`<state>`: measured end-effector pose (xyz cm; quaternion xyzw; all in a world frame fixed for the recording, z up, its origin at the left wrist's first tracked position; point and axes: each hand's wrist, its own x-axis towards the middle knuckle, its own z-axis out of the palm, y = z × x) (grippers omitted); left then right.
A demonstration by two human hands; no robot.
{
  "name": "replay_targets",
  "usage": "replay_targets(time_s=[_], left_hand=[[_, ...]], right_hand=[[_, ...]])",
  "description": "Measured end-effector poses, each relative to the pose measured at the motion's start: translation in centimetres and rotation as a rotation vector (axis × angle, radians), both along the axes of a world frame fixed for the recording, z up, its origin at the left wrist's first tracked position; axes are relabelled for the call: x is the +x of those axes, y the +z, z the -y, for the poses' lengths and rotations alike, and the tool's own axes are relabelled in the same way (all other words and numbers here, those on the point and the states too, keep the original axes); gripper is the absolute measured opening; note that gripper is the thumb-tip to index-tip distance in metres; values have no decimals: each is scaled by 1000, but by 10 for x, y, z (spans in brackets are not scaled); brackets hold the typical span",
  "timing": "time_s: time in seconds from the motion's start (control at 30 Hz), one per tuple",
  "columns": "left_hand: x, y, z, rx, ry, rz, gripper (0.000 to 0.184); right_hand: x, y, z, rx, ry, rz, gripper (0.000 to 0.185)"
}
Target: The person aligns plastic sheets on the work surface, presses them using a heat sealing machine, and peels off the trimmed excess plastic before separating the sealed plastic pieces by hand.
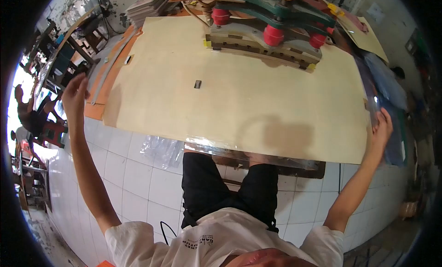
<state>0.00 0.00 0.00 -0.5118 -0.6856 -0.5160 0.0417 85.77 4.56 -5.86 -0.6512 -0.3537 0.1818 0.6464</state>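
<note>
A large pale-yellow sheet [161, 110] covers most of the table in front of me. A small dark rectangular piece [197, 84] lies on it, left of the middle. My left hand [75, 95] is raised beyond the sheet's left edge, fingers loosely bent and apart, with nothing visible in them. At the right edge, my right hand [381, 129] has its fingers closed at a shiny strip of clear plastic film [375, 103]; the exact grip is partly hidden. More clear film [207, 146] hangs at the sheet's front edge, over my lap.
A green press-like fixture [258, 11] with red cushions [273, 35] stands on the sheet's far side. Stacked boards [146, 8] sit at the back left. Bluish plastic bags [386, 83] lie at the right. Another person [34, 113] is at the far left.
</note>
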Motion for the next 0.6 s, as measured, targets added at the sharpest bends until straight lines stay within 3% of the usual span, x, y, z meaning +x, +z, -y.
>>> replay_targets(time_s=[0.13,0.23,0.3,0.33,0.4,0.43,0.5,0.6], left_hand=[[8,-25,87,-242,-44,167,30],[12,-37,147,-337,-196,282,26],[16,-41,170,-606,-416,343,26],[20,-47,167,-613,-412,343,26],[47,-66,155,-332,-110,113,25],[76,-63,140,-236,-93,45,18],[123,-54,112,-176,-290,-162,20],[192,-45,70,-207,-614,-226,30]], right_hand=[[21,15,85,-18,-52,73,43],[70,12,159,54,-96,18,51],[80,11,205,119,-185,-10,54],[100,0,231,132,-156,-24,53],[126,-23,273,137,-122,-33,53],[124,-31,286,143,-42,51,49],[105,-39,288,149,48,139,45],[-29,-23,267,-55,258,435,21]])
